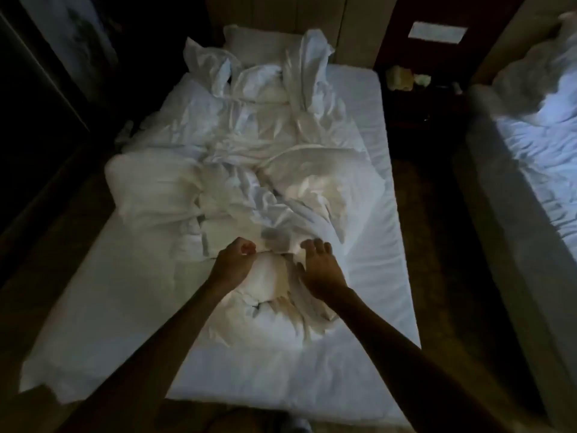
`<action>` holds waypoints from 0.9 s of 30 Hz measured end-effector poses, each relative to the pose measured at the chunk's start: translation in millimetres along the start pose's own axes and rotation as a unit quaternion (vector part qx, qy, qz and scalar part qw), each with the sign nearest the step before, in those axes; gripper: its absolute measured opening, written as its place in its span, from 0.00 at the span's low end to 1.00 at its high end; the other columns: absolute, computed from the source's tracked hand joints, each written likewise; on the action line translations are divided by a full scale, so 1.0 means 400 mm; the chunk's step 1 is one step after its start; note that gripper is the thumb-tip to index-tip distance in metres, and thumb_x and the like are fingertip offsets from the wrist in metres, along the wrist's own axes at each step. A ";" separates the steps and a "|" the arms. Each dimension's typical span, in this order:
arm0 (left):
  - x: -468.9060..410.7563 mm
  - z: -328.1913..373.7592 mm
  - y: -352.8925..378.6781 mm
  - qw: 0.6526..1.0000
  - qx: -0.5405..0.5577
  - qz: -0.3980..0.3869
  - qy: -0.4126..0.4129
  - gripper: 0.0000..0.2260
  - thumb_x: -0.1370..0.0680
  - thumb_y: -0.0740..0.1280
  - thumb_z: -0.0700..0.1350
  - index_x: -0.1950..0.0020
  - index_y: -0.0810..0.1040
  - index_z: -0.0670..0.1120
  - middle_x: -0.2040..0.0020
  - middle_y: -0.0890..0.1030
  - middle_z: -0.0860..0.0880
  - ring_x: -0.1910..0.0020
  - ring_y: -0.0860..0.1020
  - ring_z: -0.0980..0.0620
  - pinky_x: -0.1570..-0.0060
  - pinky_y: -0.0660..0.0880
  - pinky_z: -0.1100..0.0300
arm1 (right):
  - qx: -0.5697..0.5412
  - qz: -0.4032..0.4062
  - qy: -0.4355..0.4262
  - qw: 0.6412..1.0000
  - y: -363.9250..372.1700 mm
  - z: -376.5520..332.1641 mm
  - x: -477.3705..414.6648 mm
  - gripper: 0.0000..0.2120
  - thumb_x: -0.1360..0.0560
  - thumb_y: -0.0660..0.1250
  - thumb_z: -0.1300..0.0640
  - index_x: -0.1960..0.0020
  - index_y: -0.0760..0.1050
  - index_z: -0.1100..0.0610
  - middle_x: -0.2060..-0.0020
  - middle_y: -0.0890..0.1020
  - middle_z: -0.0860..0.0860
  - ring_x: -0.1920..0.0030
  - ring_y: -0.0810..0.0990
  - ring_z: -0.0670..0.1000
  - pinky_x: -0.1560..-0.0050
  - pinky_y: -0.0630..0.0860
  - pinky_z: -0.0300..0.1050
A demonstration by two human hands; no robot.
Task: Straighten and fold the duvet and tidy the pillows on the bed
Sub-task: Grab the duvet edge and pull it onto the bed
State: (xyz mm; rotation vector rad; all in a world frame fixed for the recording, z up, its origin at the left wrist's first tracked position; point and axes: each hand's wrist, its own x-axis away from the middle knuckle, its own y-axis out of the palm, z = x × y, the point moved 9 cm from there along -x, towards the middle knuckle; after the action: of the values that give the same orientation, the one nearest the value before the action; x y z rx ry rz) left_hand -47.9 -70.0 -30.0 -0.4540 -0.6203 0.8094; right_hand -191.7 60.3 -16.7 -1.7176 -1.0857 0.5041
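A white duvet point(249, 195) lies crumpled in a heap along the middle of the bed point(371, 276), reaching from near the foot up to the headboard. My left hand point(235, 260) grips a fold of the duvet at its near end, fingers curled round the cloth. My right hand point(318, 264) holds the same bunched edge a little to the right, fingers bent over it. A pillow point(253, 45) leans against the headboard, partly hidden by twisted bedding. Another pillow point(262, 81) lies below it among the folds.
The room is dim. A dark nightstand point(415, 85) with small objects stands right of the bed, and a second unmade bed point(537, 145) lies beyond it. Dark floor runs along both sides of the bed; a dark wall and window sit at left.
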 end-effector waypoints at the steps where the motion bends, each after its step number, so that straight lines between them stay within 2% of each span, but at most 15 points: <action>1: -0.036 0.002 0.021 1.000 0.015 -0.003 -0.021 0.12 0.24 0.65 0.47 0.42 0.75 0.47 0.42 0.79 0.48 0.42 0.77 0.46 0.45 0.75 0.55 | 0.005 0.006 0.001 1.000 0.009 0.014 -0.039 0.23 0.23 0.63 0.50 0.32 0.65 0.58 0.34 0.68 0.58 0.34 0.65 0.60 0.35 0.70 0.55; 4: -0.128 0.012 0.061 0.995 0.047 0.009 -0.092 0.23 0.24 0.66 0.50 0.32 0.66 0.46 0.38 0.76 0.45 0.41 0.76 0.44 0.44 0.74 0.53 | 0.032 0.002 0.016 0.999 0.031 0.049 -0.139 0.29 0.26 0.67 0.47 0.30 0.62 0.57 0.31 0.64 0.58 0.32 0.62 0.61 0.32 0.65 0.57; 7: -0.212 -0.012 0.080 0.977 0.109 0.068 -0.168 0.33 0.25 0.68 0.54 0.28 0.57 0.44 0.35 0.73 0.41 0.41 0.75 0.39 0.44 0.77 0.46 | 0.030 -0.026 0.005 0.999 0.079 0.068 -0.228 0.31 0.27 0.67 0.46 0.31 0.60 0.56 0.32 0.63 0.58 0.35 0.63 0.62 0.35 0.66 0.58; 10: -0.269 -0.059 0.099 0.951 0.155 0.108 -0.243 0.34 0.27 0.70 0.55 0.30 0.58 0.43 0.36 0.73 0.39 0.44 0.77 0.39 0.48 0.79 0.44 | 0.022 -0.054 -0.010 0.998 0.132 0.072 -0.277 0.30 0.27 0.66 0.47 0.30 0.60 0.57 0.35 0.66 0.58 0.38 0.66 0.61 0.38 0.69 0.57; 13: -0.326 -0.083 0.097 0.936 0.154 0.129 -0.287 0.34 0.30 0.72 0.58 0.34 0.64 0.40 0.40 0.75 0.39 0.50 0.80 0.39 0.55 0.81 0.48 | 0.035 -0.065 -0.015 0.997 0.175 0.081 -0.289 0.22 0.24 0.62 0.53 0.32 0.64 0.59 0.38 0.72 0.58 0.40 0.72 0.59 0.40 0.72 0.55; 16: -0.378 -0.071 0.128 0.943 0.141 0.088 -0.289 0.27 0.28 0.70 0.59 0.41 0.74 0.38 0.47 0.81 0.42 0.56 0.82 0.45 0.68 0.77 0.59 | -0.001 -0.064 0.011 0.998 0.179 0.104 -0.289 0.14 0.20 0.59 0.56 0.36 0.70 0.59 0.43 0.78 0.56 0.44 0.77 0.56 0.44 0.74 0.50; 18: -0.386 -0.059 0.133 0.944 0.114 0.084 -0.298 0.23 0.26 0.69 0.55 0.43 0.77 0.37 0.49 0.81 0.42 0.54 0.82 0.45 0.62 0.77 0.58 | -0.023 -0.056 0.034 0.998 0.161 0.115 -0.282 0.11 0.20 0.57 0.57 0.40 0.71 0.58 0.46 0.80 0.57 0.48 0.79 0.57 0.48 0.75 0.50; 20: -0.380 -0.057 0.144 0.939 0.155 0.082 -0.296 0.22 0.28 0.71 0.52 0.45 0.77 0.36 0.53 0.81 0.42 0.54 0.82 0.43 0.53 0.80 0.53 | -0.039 -0.056 0.046 0.997 0.146 0.124 -0.260 0.09 0.20 0.55 0.57 0.44 0.72 0.58 0.50 0.80 0.58 0.52 0.79 0.59 0.52 0.76 0.52; 25: -0.286 -0.017 0.157 0.947 0.205 0.068 -0.237 0.15 0.30 0.71 0.47 0.48 0.78 0.39 0.55 0.82 0.42 0.59 0.81 0.44 0.58 0.79 0.54 | -0.103 -0.039 0.075 0.991 0.107 0.128 -0.124 0.09 0.21 0.56 0.56 0.51 0.72 0.59 0.56 0.80 0.57 0.58 0.79 0.58 0.55 0.79 0.54; 27: -0.233 0.008 0.163 0.948 0.228 0.066 -0.213 0.17 0.30 0.72 0.47 0.47 0.77 0.39 0.51 0.82 0.40 0.55 0.82 0.42 0.51 0.80 0.48 | -0.114 -0.021 0.083 0.990 0.084 0.121 -0.049 0.08 0.21 0.56 0.56 0.52 0.72 0.58 0.57 0.80 0.56 0.58 0.80 0.57 0.56 0.79 0.51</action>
State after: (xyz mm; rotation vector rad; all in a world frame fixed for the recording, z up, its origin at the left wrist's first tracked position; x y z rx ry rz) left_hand -133.7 -102.2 -97.4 0.1116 -0.7769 1.1582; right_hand -223.5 65.8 -70.0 -1.8949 -1.0882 0.2109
